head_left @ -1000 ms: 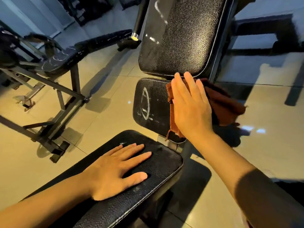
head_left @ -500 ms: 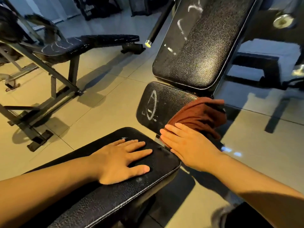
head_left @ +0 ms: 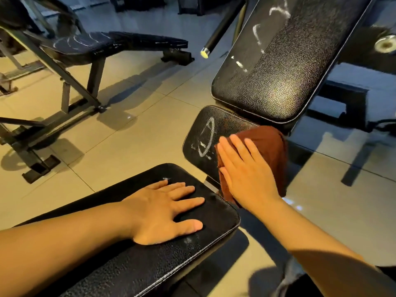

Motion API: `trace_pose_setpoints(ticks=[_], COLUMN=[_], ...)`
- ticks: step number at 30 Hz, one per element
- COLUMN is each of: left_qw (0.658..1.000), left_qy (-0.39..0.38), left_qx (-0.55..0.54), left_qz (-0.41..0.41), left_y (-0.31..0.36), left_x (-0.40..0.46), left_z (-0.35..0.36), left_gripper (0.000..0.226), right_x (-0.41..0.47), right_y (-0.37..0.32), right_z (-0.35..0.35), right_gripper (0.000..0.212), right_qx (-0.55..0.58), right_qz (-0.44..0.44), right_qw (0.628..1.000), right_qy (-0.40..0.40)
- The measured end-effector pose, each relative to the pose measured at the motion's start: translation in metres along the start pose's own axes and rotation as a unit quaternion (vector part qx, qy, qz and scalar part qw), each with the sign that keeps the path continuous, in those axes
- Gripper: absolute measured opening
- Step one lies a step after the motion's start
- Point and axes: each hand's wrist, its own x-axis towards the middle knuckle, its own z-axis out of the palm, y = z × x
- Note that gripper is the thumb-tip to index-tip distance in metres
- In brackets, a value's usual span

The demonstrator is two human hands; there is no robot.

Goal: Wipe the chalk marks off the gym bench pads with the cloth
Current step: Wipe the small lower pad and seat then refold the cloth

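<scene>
My right hand presses flat on a brown cloth, which covers the right half of the small black seat pad. A white chalk oval and smudges show on that pad's left half, just left of my fingertips. My left hand lies flat, fingers spread, on the near black pad, which carries small chalk specks. The tilted back pad above has several white chalk strokes near its left edge.
A second bench with chalk marks on its pad stands at the upper left on a metal frame. A black bar with a yellow end cap slants between the benches. Tiled floor surrounds everything; dark equipment sits at the right.
My right hand slid the cloth down toward the pad's near edge, then back up onto the seat pad's right half. The view shifted; my left hand stayed on the near pad.
</scene>
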Motion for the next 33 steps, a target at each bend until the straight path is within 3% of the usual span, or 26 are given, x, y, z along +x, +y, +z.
trace_pose_setpoints(ticks=[3, 7, 12, 16, 22, 27, 30, 33], left_qw=[1.000, 1.000, 1.000, 1.000, 1.000, 0.999, 0.999, 0.999], left_qy=[0.001, 0.003, 0.001, 0.012, 0.009, 0.025, 0.032, 0.032], left_qx=[0.002, -0.001, -0.013, -0.013, -0.011, -0.016, -0.019, -0.019], left_qz=[-0.003, -0.004, -0.001, 0.003, 0.002, 0.010, 0.014, 0.019], left_y=[0.000, 0.000, 0.000, 0.001, 0.001, -0.001, -0.001, 0.001], left_x=[0.001, 0.000, 0.000, 0.000, 0.000, -0.001, -0.001, -0.001], left_z=[0.000, 0.002, -0.001, -0.001, -0.002, 0.001, 0.000, -0.002], left_gripper=[0.076, 0.065, 0.075, 0.087, 0.078, 0.085, 0.080, 0.077], right_x=[-0.017, -0.012, 0.017, 0.020, -0.015, -0.034, -0.042, -0.026], right_y=[-0.007, 0.016, 0.054, 0.029, -0.008, 0.018, 0.036, 0.044], right_z=[0.010, 0.005, -0.011, -0.002, 0.015, 0.027, 0.031, 0.025], right_gripper=[0.057, 0.056, 0.058, 0.057, 0.056, 0.056, 0.058, 0.055], right_qx=[-0.002, -0.007, -0.015, -0.018, -0.029, -0.023, 0.006, 0.101], right_qz=[-0.095, -0.158, 0.003, 0.055, -0.106, -0.171, -0.121, 0.051], right_qw=[0.995, 0.987, 0.999, 0.997, 0.993, 0.982, 0.986, 0.977], right_qy=[-0.036, -0.007, 0.042, 0.059, 0.041, 0.081, 0.116, 0.178])
